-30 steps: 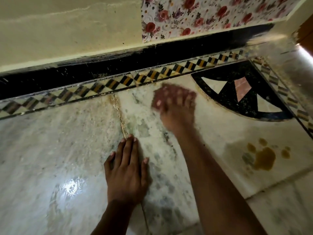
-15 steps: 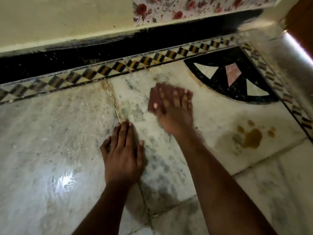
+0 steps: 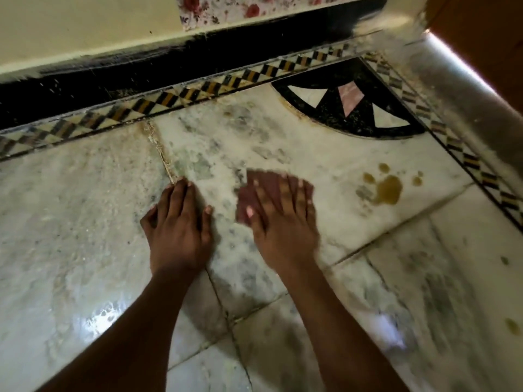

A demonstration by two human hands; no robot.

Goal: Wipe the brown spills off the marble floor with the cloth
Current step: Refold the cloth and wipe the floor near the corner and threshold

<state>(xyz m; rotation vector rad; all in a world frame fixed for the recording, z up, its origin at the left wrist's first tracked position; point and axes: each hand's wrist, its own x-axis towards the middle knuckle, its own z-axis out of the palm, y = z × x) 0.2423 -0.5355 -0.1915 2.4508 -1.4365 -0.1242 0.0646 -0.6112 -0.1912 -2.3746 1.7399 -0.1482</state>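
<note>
Maroon cloth [image 3: 256,190] lies under our flat, outspread right hand [image 3: 280,222] left of the brown spills [image 3: 387,188]; left hand [image 3: 178,224] braces flat on the marble floor [image 3: 70,222]; a saturated cloth may smear residue.

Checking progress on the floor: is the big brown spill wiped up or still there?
Still there. The brown spill lies unwiped on the marble, right of the cloth under the right hand.
</note>
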